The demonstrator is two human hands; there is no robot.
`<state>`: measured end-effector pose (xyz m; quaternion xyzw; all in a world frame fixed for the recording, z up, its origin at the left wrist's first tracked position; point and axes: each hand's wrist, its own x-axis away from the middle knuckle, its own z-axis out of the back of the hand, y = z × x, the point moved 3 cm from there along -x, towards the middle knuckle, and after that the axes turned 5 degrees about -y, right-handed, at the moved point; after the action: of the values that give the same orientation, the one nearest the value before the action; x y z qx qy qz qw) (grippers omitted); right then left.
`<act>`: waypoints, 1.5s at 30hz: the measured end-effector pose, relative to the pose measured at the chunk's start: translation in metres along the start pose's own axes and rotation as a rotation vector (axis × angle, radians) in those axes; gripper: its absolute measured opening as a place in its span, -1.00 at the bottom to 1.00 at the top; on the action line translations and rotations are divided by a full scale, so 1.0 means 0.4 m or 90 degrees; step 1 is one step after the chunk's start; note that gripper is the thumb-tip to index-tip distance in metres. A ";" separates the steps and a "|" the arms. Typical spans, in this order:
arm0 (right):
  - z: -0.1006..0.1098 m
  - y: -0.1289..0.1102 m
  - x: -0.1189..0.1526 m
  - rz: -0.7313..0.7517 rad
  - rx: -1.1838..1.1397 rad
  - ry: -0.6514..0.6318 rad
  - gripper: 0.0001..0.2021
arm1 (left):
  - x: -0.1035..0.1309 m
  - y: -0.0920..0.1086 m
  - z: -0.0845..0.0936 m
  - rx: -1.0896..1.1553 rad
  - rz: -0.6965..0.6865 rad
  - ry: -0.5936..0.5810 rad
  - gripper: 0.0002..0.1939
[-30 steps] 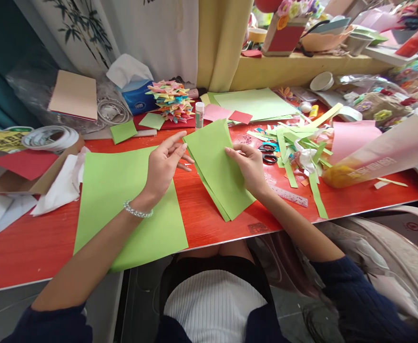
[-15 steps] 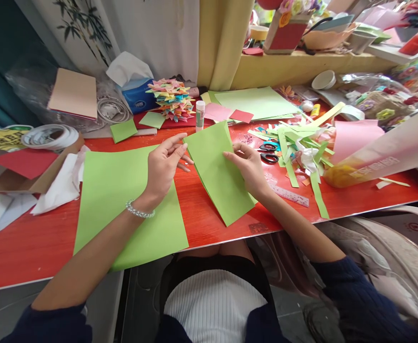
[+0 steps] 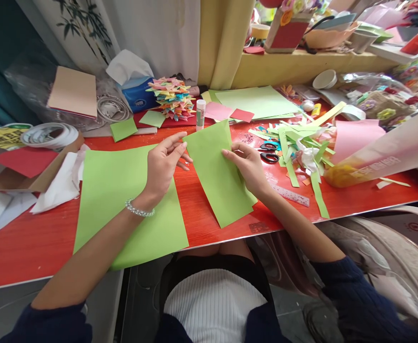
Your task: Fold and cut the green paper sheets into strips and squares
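Note:
A green sheet of paper (image 3: 214, 178) is held tilted above the red table, and further green layers peek out at its right edge. My left hand (image 3: 166, 162), with a clear bead bracelet at the wrist, pinches the upper left corner between thumb and forefinger. On the right edge, my right hand (image 3: 248, 166) grips the paper with thumb in front and fingers partly hidden. A larger green sheet (image 3: 123, 205) lies flat under my left forearm, its near edge hanging over the table edge. Black-handled scissors (image 3: 269, 152) lie beyond my right hand.
A glue stick (image 3: 200, 115) stands upright behind the held paper. Cut green strips (image 3: 294, 147) are heaped at right, near a ruler (image 3: 290, 195) and a clear plastic cup (image 3: 383, 157) on its side. A stack of colourful folded paper (image 3: 172, 100) sits at the back.
The held green paper has turned slightly, its lower corner swinging a little to the left, and more of the layer behind shows at lower right. Both hands have barely moved.

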<state>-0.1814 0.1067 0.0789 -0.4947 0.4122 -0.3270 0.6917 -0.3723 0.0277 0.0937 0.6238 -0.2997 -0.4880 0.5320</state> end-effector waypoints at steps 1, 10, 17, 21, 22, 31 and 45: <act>0.001 0.000 0.000 0.000 0.003 0.002 -0.77 | 0.000 0.000 0.000 0.001 -0.002 -0.002 -0.67; 0.004 0.002 -0.001 0.007 0.044 0.017 -0.77 | 0.001 0.001 -0.003 0.013 -0.011 -0.009 -0.69; 0.005 0.002 0.000 0.013 0.055 0.025 -0.77 | 0.001 0.002 -0.004 0.013 -0.011 -0.013 -0.69; 0.004 0.005 0.000 0.014 0.055 0.026 -0.77 | 0.001 0.000 -0.004 -0.001 -0.010 -0.012 -0.68; 0.004 0.006 0.000 0.014 0.056 0.026 -0.77 | 0.000 0.000 -0.004 -0.004 -0.009 -0.011 -0.68; 0.004 0.011 -0.001 0.012 0.057 0.029 -0.77 | 0.001 0.000 -0.004 -0.011 -0.011 0.007 -0.71; -0.004 0.009 0.002 0.031 -0.044 -0.028 -0.58 | -0.002 -0.004 0.002 -0.019 -0.030 0.021 -0.79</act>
<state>-0.1822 0.1065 0.0751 -0.5153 0.4198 -0.2846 0.6908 -0.3735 0.0286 0.0924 0.6307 -0.2686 -0.4942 0.5346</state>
